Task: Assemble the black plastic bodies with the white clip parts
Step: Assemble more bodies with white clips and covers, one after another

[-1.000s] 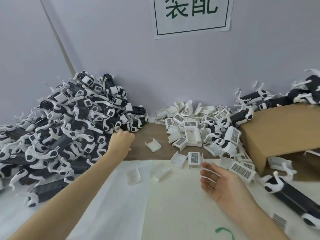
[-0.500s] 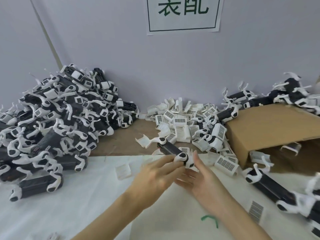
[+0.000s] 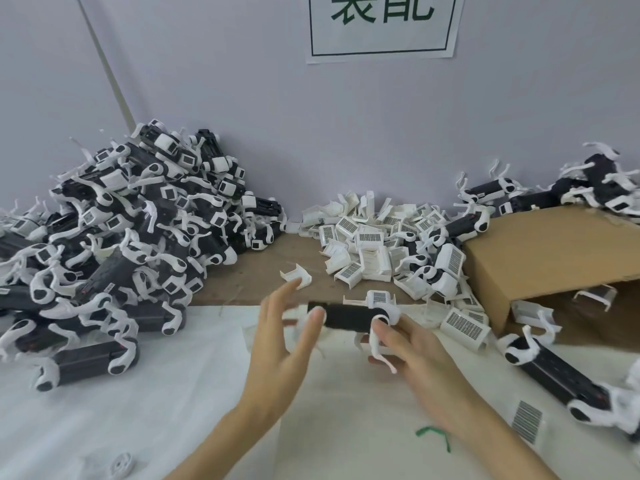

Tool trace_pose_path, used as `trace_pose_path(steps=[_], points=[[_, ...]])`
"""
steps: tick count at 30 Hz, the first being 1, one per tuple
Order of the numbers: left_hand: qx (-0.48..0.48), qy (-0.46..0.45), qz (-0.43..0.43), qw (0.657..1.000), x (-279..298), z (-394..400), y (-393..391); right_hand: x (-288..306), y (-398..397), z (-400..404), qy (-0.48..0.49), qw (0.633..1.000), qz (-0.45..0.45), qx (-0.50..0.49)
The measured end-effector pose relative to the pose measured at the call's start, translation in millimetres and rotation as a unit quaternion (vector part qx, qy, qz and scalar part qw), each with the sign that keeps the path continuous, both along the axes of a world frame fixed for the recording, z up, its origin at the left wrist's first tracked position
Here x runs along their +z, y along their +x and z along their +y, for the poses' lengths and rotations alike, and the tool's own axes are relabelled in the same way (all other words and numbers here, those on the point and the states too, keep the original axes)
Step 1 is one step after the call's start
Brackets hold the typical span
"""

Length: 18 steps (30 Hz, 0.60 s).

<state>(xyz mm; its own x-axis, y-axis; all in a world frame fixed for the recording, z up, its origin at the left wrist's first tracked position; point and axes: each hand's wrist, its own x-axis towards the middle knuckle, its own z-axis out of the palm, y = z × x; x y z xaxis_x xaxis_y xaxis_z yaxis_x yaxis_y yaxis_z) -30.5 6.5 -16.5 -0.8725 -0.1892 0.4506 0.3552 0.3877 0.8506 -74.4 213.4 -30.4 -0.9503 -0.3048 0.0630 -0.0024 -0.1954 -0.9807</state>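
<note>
I hold a black plastic body (image 3: 346,317) level above the white sheet, with white curved arms at both ends. My right hand (image 3: 415,355) grips its right end, thumb on the white end cap. A white barcode clip (image 3: 380,296) sits on top of the body near that end. My left hand (image 3: 280,344) is at the body's left end with fingers spread and straight, its thumb tip against the end; it is blurred. Loose white clips (image 3: 367,244) lie heaped behind.
A large pile of black-and-white units (image 3: 121,237) fills the left. A cardboard box (image 3: 554,258) lies on its side at the right, more black bodies (image 3: 554,372) in front of and behind it. A single clip (image 3: 296,276) lies on the brown board, a green tie (image 3: 434,433) near my right wrist.
My left hand came back from the left pile to the middle. A black body came into my hands; now my right hand grips it with a clip on top, and my left fingers have spread.
</note>
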Motion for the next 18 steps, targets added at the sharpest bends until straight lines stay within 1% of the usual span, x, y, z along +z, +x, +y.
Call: trace_pose_path(steps=[1, 2, 3, 6, 10, 13, 15, 16, 18], points=[[-0.039, 0.055, -0.059, 0.996, 1, -2, 0, 0, 1, -1, 0.006, 1.000, 0.017, 0.013], [-0.070, 0.088, -0.095, 0.989, 0, -3, 0, -1, 2, -2, 0.011, 0.999, 0.031, 0.025], [-0.088, 0.094, -0.108, 0.986, -2, -4, 0, -1, 4, -3, 0.015, 0.998, 0.041, 0.034], [-0.102, 0.072, -0.089, 0.988, -5, -4, 2, -3, 3, -3, 0.017, 0.997, 0.068, 0.040], [-0.132, 0.077, -0.108, 0.982, -4, -8, 1, -2, 1, 2, -0.001, 0.994, 0.108, 0.027], [-0.130, 0.086, -0.104, 0.982, -4, -12, -1, -2, 2, 3, 0.023, 0.992, 0.120, 0.024], [-0.129, 0.079, -0.072, 0.986, -6, -16, -4, -1, 2, 0, 0.019, 0.996, 0.087, -0.011], [-0.133, 0.060, -0.049, 0.988, -6, -19, -5, 0, 2, -1, 0.014, 0.998, 0.057, -0.028], [-0.149, -0.020, 0.006, 0.989, -9, -22, -7, 3, 2, -2, -0.033, 0.998, -0.028, -0.036]])
